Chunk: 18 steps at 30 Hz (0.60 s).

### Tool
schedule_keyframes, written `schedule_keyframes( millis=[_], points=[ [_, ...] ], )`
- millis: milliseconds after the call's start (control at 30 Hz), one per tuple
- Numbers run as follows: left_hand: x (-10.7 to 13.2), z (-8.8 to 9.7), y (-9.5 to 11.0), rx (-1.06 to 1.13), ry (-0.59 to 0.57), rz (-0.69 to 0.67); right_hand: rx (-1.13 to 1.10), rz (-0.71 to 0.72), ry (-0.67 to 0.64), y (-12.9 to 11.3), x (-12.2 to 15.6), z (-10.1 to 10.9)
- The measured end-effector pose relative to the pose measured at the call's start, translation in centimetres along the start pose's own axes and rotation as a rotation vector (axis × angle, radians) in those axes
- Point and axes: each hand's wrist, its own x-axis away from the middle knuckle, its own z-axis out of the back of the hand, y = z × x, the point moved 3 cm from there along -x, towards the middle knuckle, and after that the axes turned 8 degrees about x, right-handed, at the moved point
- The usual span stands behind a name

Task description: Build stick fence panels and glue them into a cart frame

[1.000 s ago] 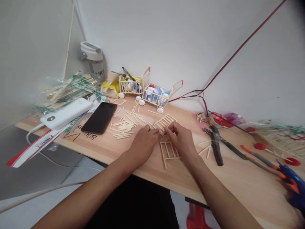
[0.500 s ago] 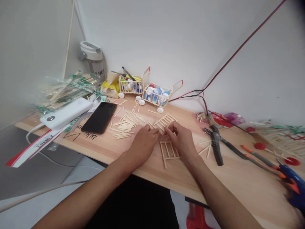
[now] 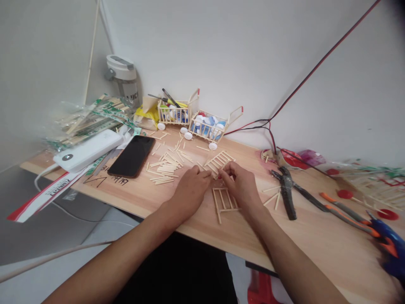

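Observation:
A ladder-like frame of thin wooden sticks lies at the middle of the table. My left hand is closed at its near left corner, fingertips on the wood. My right hand pinches at the near right end of the same frame; the exact fingertip contact is partly hidden. Closer to me a second stick frame lies flat, its right end partly covered by my right hand. To the left of my left hand is a pile of short cut sticks.
Behind stand two small stick carts with white wheels. A phone, a white power bank and bagged sticks are on the left. On the right lie black-handled pliers, orange-grey pliers and a blue glue gun.

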Motion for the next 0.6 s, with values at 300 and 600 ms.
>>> schedule_keyframes(
  millis=[300,600],
  points=[
    [0.01,0.05,0.08,0.0,-0.005,-0.011,0.002,-0.009,-0.005,0.02,0.02,-0.01],
    [-0.05,-0.01,0.03,0.012,-0.015,0.01,-0.01,0.001,0.0,0.17,0.04,-0.11]
  ],
)
